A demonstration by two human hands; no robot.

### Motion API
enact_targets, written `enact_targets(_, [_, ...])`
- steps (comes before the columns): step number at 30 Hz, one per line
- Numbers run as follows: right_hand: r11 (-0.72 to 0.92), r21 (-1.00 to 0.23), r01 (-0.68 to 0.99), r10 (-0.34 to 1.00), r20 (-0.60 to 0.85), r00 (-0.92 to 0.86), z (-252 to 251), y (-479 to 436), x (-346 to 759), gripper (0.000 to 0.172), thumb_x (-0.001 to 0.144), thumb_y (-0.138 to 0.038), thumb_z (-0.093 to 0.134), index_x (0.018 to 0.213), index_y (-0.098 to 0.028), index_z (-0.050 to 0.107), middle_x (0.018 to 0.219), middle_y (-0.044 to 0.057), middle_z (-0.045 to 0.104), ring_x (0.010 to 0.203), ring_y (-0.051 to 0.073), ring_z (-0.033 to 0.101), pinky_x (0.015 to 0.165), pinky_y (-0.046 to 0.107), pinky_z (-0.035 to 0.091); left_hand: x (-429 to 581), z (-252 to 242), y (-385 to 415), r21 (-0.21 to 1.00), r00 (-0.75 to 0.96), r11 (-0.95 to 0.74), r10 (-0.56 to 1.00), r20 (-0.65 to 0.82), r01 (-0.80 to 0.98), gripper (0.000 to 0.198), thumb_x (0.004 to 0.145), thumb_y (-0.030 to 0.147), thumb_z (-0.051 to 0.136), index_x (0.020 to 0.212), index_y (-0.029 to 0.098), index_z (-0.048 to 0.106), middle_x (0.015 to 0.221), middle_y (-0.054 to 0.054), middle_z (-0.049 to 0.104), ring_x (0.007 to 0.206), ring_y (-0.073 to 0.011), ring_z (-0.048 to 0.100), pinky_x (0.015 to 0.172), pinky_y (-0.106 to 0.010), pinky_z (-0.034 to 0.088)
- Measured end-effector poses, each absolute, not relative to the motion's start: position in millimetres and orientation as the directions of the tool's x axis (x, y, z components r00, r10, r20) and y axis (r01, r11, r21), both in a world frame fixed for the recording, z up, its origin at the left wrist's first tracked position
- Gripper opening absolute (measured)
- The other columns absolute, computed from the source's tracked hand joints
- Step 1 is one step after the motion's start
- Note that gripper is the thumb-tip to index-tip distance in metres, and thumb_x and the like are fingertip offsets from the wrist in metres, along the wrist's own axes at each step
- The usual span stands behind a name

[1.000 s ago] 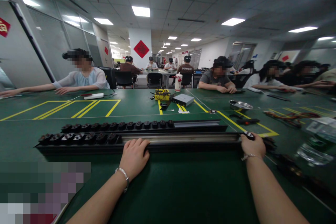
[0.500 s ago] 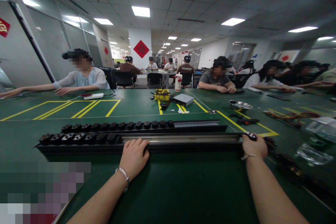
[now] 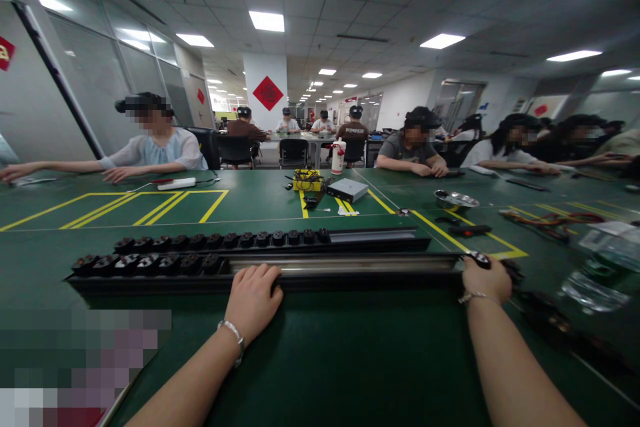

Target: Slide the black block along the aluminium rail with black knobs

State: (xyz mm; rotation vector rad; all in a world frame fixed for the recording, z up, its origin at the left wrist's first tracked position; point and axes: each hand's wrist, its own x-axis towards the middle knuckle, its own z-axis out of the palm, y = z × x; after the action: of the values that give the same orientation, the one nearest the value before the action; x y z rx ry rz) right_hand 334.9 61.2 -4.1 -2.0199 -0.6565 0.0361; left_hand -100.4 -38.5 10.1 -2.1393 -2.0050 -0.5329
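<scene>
A long black rail (image 3: 350, 280) with a metallic inner channel lies across the green table, several round black socket modules (image 3: 147, 263) filling its left part. My left hand (image 3: 254, 297) rests over the rail's front edge near the middle, fingers curled round it. At the rail's right end my right hand (image 3: 486, 280) pinches a small black module (image 3: 479, 258) with a pale top. Behind lies a second black rail (image 3: 375, 236), also with several modules along its left side.
A water bottle (image 3: 597, 273) lies at the right, near dark parts (image 3: 550, 323). Farther back are a metal bowl (image 3: 456, 200), a grey box (image 3: 347, 190), a yellow cable-filled box (image 3: 307, 180) and a white bottle (image 3: 339, 155). Other people sit around the table.
The view has shifted very slightly. Both hands keep practically the same places on the rail.
</scene>
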Motion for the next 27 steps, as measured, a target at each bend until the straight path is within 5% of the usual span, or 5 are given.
enact_targets(27, [-0.414,-0.83,0.374,0.378,0.217,0.9,-4.7,60.6,339.8,0.049,0.064,-0.039,0.063,0.11,-0.023,0.062,0.111,0.011,0.062,0.1,0.029,0.057,0.087,0.036,0.042,-99.1,11.6,-39.2,0.141,0.012,-0.072,0.923,0.385,0.987,0.023,0.081,0.036,0.042,0.089,0.023,0.058,0.089,-0.002,0.062,0.088,-0.0198,0.053,0.085,-0.038,0.034])
